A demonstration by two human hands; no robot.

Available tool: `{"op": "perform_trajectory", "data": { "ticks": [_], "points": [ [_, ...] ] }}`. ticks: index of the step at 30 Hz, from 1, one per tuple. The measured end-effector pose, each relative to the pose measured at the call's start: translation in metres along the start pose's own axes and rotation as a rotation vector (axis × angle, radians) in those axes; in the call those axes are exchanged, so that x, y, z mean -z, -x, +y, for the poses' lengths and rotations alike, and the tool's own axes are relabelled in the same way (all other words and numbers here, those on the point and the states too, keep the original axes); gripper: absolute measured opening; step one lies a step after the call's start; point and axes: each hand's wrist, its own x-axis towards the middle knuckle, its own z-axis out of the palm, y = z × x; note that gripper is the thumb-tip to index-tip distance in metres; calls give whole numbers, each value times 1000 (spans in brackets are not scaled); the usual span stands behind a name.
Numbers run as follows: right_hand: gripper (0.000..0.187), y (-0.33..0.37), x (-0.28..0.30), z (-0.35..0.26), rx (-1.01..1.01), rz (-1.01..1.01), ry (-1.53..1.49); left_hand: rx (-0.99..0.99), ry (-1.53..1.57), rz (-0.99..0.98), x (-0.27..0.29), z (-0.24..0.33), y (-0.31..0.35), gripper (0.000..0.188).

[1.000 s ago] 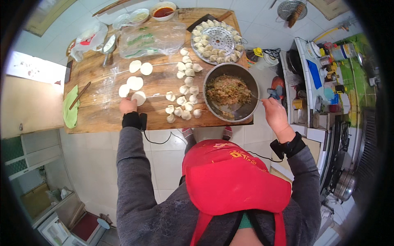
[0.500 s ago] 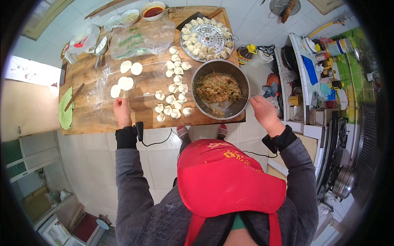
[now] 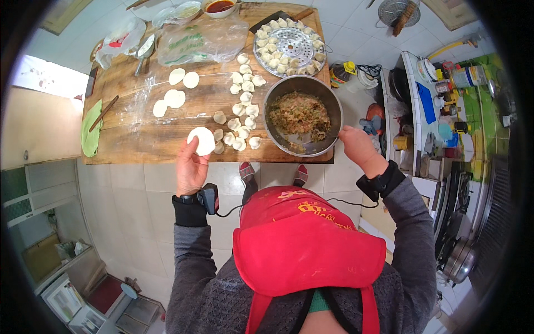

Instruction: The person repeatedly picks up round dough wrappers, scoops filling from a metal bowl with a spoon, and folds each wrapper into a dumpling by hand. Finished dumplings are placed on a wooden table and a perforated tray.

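Observation:
A round dumpling wrapper (image 3: 201,141) is pinched in my left hand (image 3: 191,172), just over the table's near edge. The fingers of my right hand (image 3: 362,147) are closed at the right rim of a deep metal pot (image 3: 332,100); what they grip is too small to make out. Inside the pot lies a minced filling (image 3: 300,116) with green bits. Left of the pot, several folded dumplings (image 3: 245,98) stand in loose rows. More flat wrappers (image 3: 174,99) lie on the wood farther left.
A perforated metal tray (image 3: 292,44) ringed with dumplings sits behind the pot, partly over a cleaver (image 3: 264,23). A plastic bag (image 3: 203,42), a bowl of red sauce (image 3: 221,6) and a green cloth (image 3: 90,133) with a stick (image 3: 104,114) lie around the wooden table (image 3: 133,147).
My left hand has picked up a wrapper and carried it right and toward me. My right hand stays at the pot's rim. The whole view has shifted slightly.

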Motion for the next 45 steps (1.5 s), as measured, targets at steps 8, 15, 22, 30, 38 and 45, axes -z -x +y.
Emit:
{"op": "perform_trajectory", "data": {
  "ticks": [8, 15, 22, 30, 38, 45],
  "points": [
    [17, -6, -12, -29, -160, -86, -346, 88, 53, -226, -21, -21, 24, 32],
    [15, -5, -17, -33, -409, -198, -831, 207, -23, -189, -32, -36, 34, 26],
    [16, 1, -18, -30, -685, -382, -1520, 307, -91, -174, -53, -51, 33, 20],
    [16, 16, 11, -40, -502, -90, -1673, 414, -190, -118, -107, -71, 10, 21],
    [12, 40, 42, -63, -177, 502, -1045, 478, 40, -265, -167, -67, 5, 40],
    [23, 48, 46, -71, 35, 733, -696, 502, 84, -259, -185, -62, 12, 37]
  ]
}}
